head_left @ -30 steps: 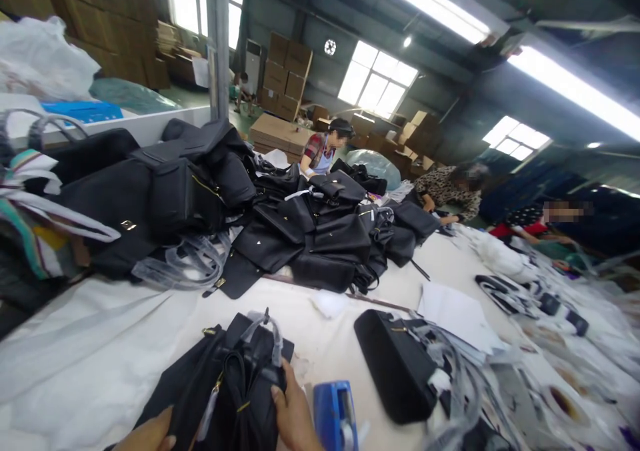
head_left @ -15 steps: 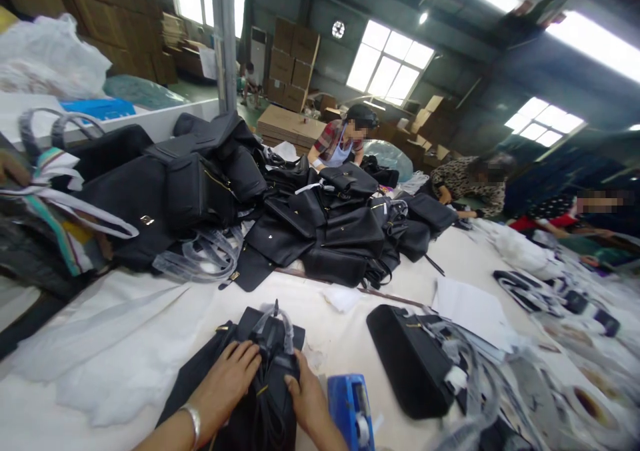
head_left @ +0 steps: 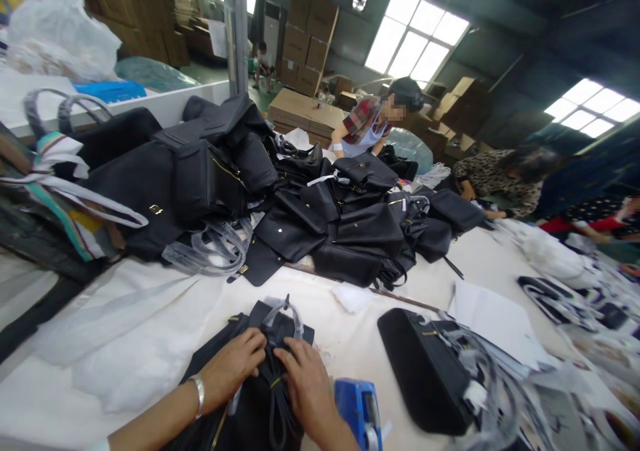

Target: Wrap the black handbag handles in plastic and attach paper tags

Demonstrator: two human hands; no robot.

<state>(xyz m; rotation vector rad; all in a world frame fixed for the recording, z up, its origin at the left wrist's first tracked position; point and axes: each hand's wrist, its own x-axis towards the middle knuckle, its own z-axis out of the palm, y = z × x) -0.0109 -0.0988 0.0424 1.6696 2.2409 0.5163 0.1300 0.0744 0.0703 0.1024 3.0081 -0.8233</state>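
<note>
On the white cloth-covered table (head_left: 165, 317), close to the wearer and towards the bottom edge of the view, lies the black, smooth leather-like backpack (head_left: 255, 424), its top pointing to the far side, which probably puts its upper part within easy reach of both hands. The left hand (head_left: 240, 357) and the right hand (head_left: 307, 381) rest on that upper part from either side, seemingly to steady it evenly. The left fingers lie close together and bend downwards at the tips; the right fingers are slightly apart and curl inwards. Whether either set pinches the material I cannot tell. Between the hands runs a bundle of thin black straps (head_left: 277, 414) gathered by a narrow yellow tie (head_left: 275, 383), presumably to keep them from tangling, and beyond it a handle sleeved in clear plastic (head_left: 299, 321), likely against scuffs. A blue boxy tape dispenser (head_left: 350, 404) stands just beside the right forearm, apparently for quick reach. A heap of black bags (head_left: 370, 227) occupies the table's far side, leaving working room nearer the wearer.
</note>
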